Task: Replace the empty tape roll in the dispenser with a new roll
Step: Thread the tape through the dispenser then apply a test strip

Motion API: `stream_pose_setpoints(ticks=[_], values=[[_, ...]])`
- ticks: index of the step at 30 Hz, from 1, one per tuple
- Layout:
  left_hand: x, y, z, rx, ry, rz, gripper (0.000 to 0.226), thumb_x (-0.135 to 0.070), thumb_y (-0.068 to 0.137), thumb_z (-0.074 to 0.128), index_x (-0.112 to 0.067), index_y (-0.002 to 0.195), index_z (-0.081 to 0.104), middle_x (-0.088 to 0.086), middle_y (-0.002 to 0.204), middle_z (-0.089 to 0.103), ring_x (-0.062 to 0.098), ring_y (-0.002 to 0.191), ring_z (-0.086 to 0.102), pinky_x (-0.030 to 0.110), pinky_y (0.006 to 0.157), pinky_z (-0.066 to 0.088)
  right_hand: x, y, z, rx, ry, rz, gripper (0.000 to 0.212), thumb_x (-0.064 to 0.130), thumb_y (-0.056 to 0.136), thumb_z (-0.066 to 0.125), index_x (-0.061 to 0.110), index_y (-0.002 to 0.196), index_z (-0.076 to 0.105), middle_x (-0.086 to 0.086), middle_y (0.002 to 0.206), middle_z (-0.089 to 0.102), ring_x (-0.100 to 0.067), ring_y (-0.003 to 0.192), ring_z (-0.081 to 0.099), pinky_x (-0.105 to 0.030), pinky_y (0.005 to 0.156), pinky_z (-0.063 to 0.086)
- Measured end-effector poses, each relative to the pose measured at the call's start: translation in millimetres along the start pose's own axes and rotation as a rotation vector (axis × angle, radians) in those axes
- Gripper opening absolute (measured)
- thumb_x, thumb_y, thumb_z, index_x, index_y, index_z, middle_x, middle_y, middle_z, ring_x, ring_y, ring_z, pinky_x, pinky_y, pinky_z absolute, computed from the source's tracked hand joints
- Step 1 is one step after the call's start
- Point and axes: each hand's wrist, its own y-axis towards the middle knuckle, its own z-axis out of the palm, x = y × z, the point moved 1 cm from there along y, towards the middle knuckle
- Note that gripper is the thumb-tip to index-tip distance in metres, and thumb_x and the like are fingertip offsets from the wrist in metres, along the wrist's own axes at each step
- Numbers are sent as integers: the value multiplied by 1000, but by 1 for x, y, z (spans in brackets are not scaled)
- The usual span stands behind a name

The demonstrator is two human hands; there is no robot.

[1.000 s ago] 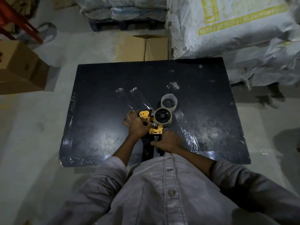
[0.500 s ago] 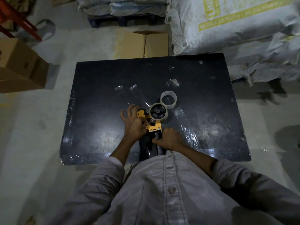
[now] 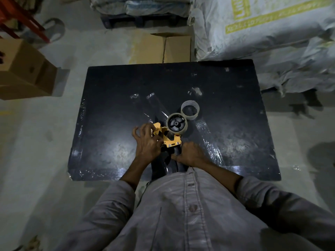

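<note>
A yellow tape dispenser (image 3: pixel 171 141) lies on the black table (image 3: pixel 112 109), near its front edge. A tape roll (image 3: pixel 176 123) sits on the dispenser's black hub. Just behind it stands a thin, pale empty roll core (image 3: pixel 190 110), upright on the table. My left hand (image 3: pixel 147 140) rests with spread, bent fingers on the dispenser's yellow front part. My right hand (image 3: pixel 190 153) is closed around the dark handle at the near end. The handle itself is mostly hidden under that hand.
Strips of clear tape or film (image 3: pixel 208 140) lie stuck across the table. Cardboard boxes stand at the left (image 3: pixel 23 69) and behind the table (image 3: pixel 163 48). Large white sacks (image 3: pixel 262 29) press against the table's back right corner. A red frame (image 3: pixel 21 17) stands far left.
My left hand has slid a little further over the dispenser's yellow front part and its fingers have spread. The dispenser and right hand have stayed in about the same place.
</note>
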Motion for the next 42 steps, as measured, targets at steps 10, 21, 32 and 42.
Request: stream_pose_setpoints(ticks=[10, 21, 32, 42], values=[[24, -32, 7, 77, 46, -117, 10, -30, 89, 76, -24, 94, 82, 7, 126, 61, 38, 134, 48, 61, 108, 30, -8, 10, -3, 15, 7, 34, 59, 64, 93, 80, 9, 81, 61, -20, 107, 76, -36, 105, 76, -36, 74, 49], [52, -11, -10, 169, 153, 35, 24, -36, 96, 58, -21, 102, 76, -2, 126, 68, 28, 137, 52, 58, 111, 29, -18, 17, -5, -1, 10, 44, 67, 77, 84, 77, 21, 67, 44, -5, 76, 60, -32, 86, 74, -37, 69, 56], [71, 22, -7, 259, 149, 223, 16, -31, 102, 63, -17, 103, 70, 5, 118, 72, 31, 133, 55, 56, 107, 35, -42, 8, -24, -165, 44, 31, 57, 77, 81, 77, 25, 102, 74, -4, 104, 76, -26, 96, 75, -38, 76, 59], [80, 12, 0, 266, 93, 90, 26, -39, 105, 67, -24, 123, 77, 0, 125, 75, 28, 134, 52, 51, 107, 37, -6, 9, -44, -336, -15, -334, 85, 53, 79, 95, 25, 150, 57, -8, 139, 56, -31, 129, 57, -50, 98, 56]])
